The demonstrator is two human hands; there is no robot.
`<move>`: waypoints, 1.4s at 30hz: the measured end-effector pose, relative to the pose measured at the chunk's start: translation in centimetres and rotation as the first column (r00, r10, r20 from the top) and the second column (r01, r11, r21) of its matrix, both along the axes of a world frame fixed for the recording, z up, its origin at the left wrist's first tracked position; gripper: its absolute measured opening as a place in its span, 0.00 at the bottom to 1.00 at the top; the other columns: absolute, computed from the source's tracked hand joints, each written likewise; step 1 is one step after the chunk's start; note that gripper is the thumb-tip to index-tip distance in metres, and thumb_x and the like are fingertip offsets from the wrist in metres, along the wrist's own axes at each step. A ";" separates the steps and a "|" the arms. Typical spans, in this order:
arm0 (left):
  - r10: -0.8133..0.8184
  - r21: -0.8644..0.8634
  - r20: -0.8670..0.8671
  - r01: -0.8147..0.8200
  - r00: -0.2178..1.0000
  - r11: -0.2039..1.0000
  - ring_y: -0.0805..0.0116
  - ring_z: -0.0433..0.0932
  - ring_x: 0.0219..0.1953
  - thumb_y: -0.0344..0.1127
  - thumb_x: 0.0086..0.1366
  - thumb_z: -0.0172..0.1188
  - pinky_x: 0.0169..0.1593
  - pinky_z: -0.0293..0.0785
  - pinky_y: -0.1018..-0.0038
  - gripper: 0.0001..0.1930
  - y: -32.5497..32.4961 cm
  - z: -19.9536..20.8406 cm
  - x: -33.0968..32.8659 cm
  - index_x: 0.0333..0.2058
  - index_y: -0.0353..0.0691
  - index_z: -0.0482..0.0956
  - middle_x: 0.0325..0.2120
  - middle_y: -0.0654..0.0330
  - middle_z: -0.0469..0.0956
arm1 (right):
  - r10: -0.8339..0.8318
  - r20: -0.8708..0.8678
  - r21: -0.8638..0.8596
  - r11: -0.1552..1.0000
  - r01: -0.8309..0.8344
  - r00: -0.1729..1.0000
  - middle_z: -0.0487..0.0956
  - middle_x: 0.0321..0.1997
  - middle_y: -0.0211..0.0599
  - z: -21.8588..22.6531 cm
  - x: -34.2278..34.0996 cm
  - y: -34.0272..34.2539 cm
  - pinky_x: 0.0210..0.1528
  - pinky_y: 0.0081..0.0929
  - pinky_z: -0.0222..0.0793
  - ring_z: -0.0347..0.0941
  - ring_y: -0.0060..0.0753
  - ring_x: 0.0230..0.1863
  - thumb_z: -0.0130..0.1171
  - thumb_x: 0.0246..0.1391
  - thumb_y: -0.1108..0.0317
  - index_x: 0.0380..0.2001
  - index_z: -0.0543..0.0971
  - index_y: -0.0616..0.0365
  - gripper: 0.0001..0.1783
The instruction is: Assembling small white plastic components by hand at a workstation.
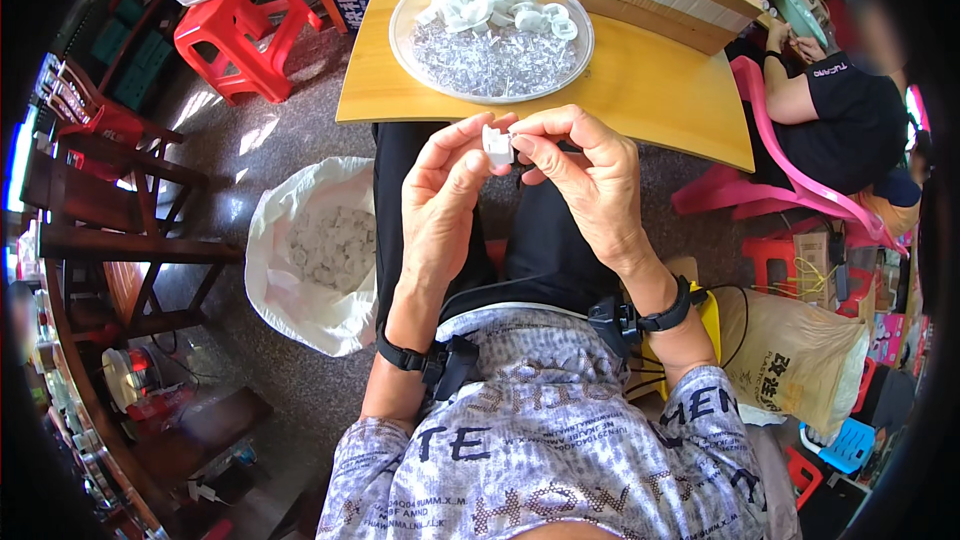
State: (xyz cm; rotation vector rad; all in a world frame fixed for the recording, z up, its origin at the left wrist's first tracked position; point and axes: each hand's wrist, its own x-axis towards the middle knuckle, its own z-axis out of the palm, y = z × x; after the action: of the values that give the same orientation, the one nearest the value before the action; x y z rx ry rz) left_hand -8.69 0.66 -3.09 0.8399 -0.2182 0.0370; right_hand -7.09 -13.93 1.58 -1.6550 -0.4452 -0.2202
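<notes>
A: where's the piece, exactly?

B: Small white blocky plastic piece [496, 147] sits between the hands, just short of the yellow wooden table [660, 110]. Left hand [440, 195] grips it; right hand [592, 178] is pinched closed at its right side.

A: long axis?

B: Maybe pointing tableward, too small to swear. Fingers hide its edges, and whatever's in that right pinch.

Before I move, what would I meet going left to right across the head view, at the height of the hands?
Dark wooden chair → white sack → left hand → small white part → right hand → pink chair.
</notes>
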 end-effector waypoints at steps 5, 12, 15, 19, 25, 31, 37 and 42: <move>-0.037 0.078 -0.023 0.038 0.999 0.996 0.66 0.74 0.51 0.31 0.67 0.54 0.56 0.72 0.69 0.19 0.5 0.4 -0.4 0.55 0.31 0.69 0.52 0.51 0.72 | 0.034 -0.007 -0.023 0.999 -0.035 0.999 0.79 0.33 0.32 0.5 0.2 -0.2 0.28 0.15 0.73 0.76 0.18 0.29 0.60 0.54 0.75 0.34 0.78 0.62 0.04; 0.089 0.125 0.025 -0.091 0.996 0.988 0.65 0.74 0.51 0.20 0.59 0.59 0.55 0.72 0.71 0.19 0.6 -0.1 -0.2 0.50 0.36 0.77 0.50 0.52 0.73 | 0.026 0.085 -0.121 0.992 -0.015 0.996 0.77 0.33 0.33 0.3 0.0 0.1 0.27 0.16 0.70 0.74 0.18 0.27 0.59 0.54 0.78 0.33 0.76 0.62 0.03; 0.156 0.173 0.079 -0.168 0.985 0.970 0.64 0.73 0.52 0.19 0.58 0.60 0.56 0.71 0.70 0.19 0.8 -0.7 -0.5 0.49 0.37 0.78 0.51 0.51 0.73 | 0.051 0.090 -0.134 0.990 -0.039 0.995 0.77 0.32 0.34 0.8 -0.1 0.5 0.28 0.18 0.72 0.75 0.21 0.27 0.57 0.55 0.79 0.33 0.75 0.63 0.02; 0.144 0.131 0.089 -0.155 0.986 0.979 0.64 0.72 0.53 0.20 0.59 0.60 0.57 0.70 0.70 0.18 0.9 -0.3 -0.5 0.49 0.37 0.78 0.51 0.52 0.73 | 0.061 0.101 -0.163 0.986 -0.044 0.993 0.77 0.32 0.35 1.6 0.0 0.6 0.27 0.18 0.72 0.75 0.22 0.26 0.58 0.54 0.79 0.33 0.75 0.63 0.02; 0.094 0.209 0.012 -0.094 0.996 0.973 0.66 0.71 0.54 0.25 0.63 0.57 0.55 0.72 0.70 0.21 1.0 1.9 0.3 0.55 0.34 0.71 0.54 0.52 0.71 | 0.081 -0.005 -0.197 0.977 -0.080 0.997 0.76 0.29 0.37 3.7 1.8 -0.3 0.27 0.21 0.71 0.75 0.25 0.26 0.60 0.54 0.75 0.30 0.76 0.64 0.04; 0.186 0.321 0.018 -0.182 0.982 0.930 0.65 0.74 0.51 0.31 0.68 0.52 0.50 0.76 0.70 0.16 2.5 2.6 2.4 0.53 0.32 0.72 0.49 0.53 0.74 | -0.091 0.166 -0.301 0.943 0.138 0.982 0.79 0.27 0.32 6.9 6.3 -4.5 0.29 0.20 0.70 0.74 0.19 0.28 0.61 0.53 0.73 0.30 0.78 0.63 0.05; 0.193 0.417 0.006 -0.177 0.981 0.891 0.70 0.77 0.44 0.31 0.68 0.54 0.46 0.75 0.75 0.12 3.4 3.8 4.7 0.47 0.31 0.76 0.41 0.56 0.78 | -0.263 0.084 -0.202 0.940 0.275 0.961 0.80 0.28 0.28 9.7 18.1 -11.1 0.24 0.14 0.71 0.73 0.14 0.26 0.61 0.56 0.66 0.34 0.80 0.59 0.07; 0.224 0.491 0.041 -0.215 0.974 0.844 0.70 0.78 0.39 0.29 0.67 0.54 0.44 0.74 0.75 0.11 3.7 4.9 6.3 0.44 0.31 0.78 0.36 0.56 0.80 | -0.423 0.379 -0.154 0.848 0.507 0.823 0.75 0.52 0.40 10.7 23.6 -14.9 0.34 0.19 0.74 0.75 0.24 0.44 0.61 0.56 0.65 0.56 0.69 0.59 0.25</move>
State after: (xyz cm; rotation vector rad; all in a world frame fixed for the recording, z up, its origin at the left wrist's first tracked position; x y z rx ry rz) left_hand -2.39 4.39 1.80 1.3771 -0.1121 0.1964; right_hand 16.47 -28.83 12.26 -1.9692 -0.3131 -0.8560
